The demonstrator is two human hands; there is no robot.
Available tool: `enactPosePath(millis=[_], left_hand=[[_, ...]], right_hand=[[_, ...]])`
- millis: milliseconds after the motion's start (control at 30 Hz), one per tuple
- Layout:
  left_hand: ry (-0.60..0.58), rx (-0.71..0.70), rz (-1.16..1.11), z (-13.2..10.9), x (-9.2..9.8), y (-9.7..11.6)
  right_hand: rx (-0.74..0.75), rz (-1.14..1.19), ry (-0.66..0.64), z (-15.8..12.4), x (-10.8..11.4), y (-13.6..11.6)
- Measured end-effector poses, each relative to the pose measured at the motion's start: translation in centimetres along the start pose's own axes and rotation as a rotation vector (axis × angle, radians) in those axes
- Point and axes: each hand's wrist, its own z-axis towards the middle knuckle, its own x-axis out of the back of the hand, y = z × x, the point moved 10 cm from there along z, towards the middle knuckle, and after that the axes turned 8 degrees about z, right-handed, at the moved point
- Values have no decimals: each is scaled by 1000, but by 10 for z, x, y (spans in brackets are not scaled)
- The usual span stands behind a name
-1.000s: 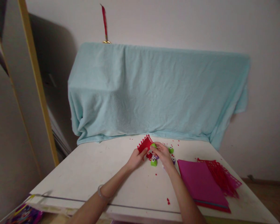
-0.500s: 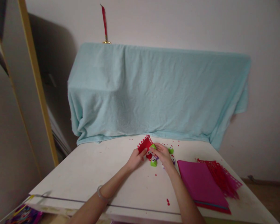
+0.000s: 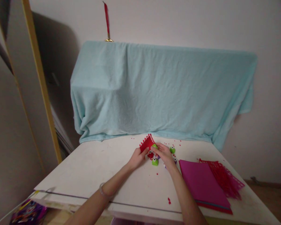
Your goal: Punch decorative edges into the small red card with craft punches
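A small red sheet of paper (image 3: 146, 143) with punched cut-outs along its edges is pinched in my left hand (image 3: 136, 158). My right hand (image 3: 164, 153) is closed round a green craft punch (image 3: 155, 146), which sits at the right edge of that sheet. Whether the paper is inside the punch's slot I cannot tell. Just below the hands, a second green punch (image 3: 155, 161) with a white eye stands on the table, beside a small red one (image 3: 150, 154). Another green punch (image 3: 172, 150) is beyond my right wrist, with a purple one partly hidden there.
On the right of the white table (image 3: 89, 168) lies a stack of magenta and red paper (image 3: 202, 181). Punched-out red sheets (image 3: 221, 175) lie beside it. Red paper bits (image 3: 169, 201) are scattered about. A light blue cloth (image 3: 164, 90) drapes over something behind the table.
The whole view has shifted slightly. Both hands keep their hold on the red sheet and the green punch, with little visible movement between them.
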Motion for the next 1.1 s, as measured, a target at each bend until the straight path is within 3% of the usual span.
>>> enactPosePath(millis=[1100], left_hand=[[-14,-33,59,2,-1,-5]], right_hand=[[-31,23,74,-2,3,0]])
